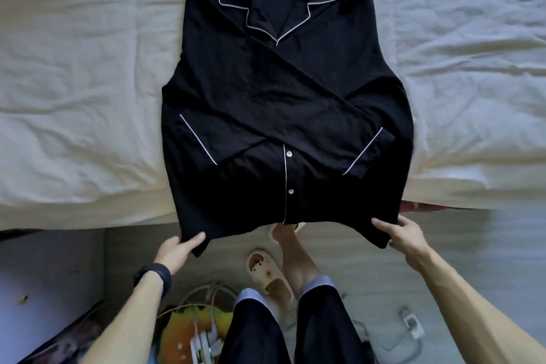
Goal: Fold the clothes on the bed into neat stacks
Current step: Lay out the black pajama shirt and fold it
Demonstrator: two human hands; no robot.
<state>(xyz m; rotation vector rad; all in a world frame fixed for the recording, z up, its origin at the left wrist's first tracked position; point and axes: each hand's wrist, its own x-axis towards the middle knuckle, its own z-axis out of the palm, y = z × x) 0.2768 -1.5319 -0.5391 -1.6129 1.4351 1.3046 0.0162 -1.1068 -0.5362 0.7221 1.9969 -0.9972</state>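
Observation:
A black pyjama shirt (283, 91) with white piping lies front-up on the white bed (74, 97), collar at the far side. Both sleeves are folded across its chest and cross each other. Its hem hangs over the near bed edge. My left hand (177, 248) pinches the hem's left corner, thumb on top of the cloth. My right hand (404, 236) pinches the hem's right corner the same way. The hem is lifted slightly off the bed edge between both hands.
The wrinkled white sheet spreads to both sides of the shirt. Below the bed edge is a wooden floor with a beige slipper (269, 275), my legs in dark shorts, cables, a colourful toy (189, 325) and a white charger (412, 322).

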